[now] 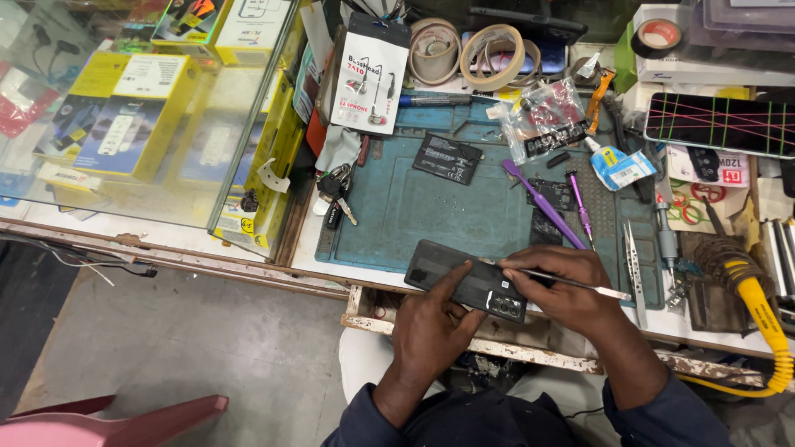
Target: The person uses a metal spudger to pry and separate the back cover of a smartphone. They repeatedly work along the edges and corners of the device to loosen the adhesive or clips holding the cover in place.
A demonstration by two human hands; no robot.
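A black smartphone (pixel 447 269) lies back side up at the front edge of a blue-green work mat (pixel 397 207). My left hand (pixel 435 323) presses on it, index finger stretched along its back. My right hand (pixel 559 281) grips a thin metal tool (pixel 580 284), its tip at the phone's upper edge near the camera end. A black phone battery (pixel 448 158) rests on the mat farther back. A purple pry tool (pixel 542 203) and a purple screwdriver (pixel 580 203) lie just beyond my right hand.
Tweezers (pixel 633 261) lie right of my right hand. A bunch of keys (pixel 335 194) sits at the mat's left edge. Tape rolls (pixel 464 50), a plastic parts bag (pixel 542 116) and a phone with coloured bands (pixel 720 124) crowd the back. A glass case (pixel 149 124) stands left, a yellow hose (pixel 766 323) right.
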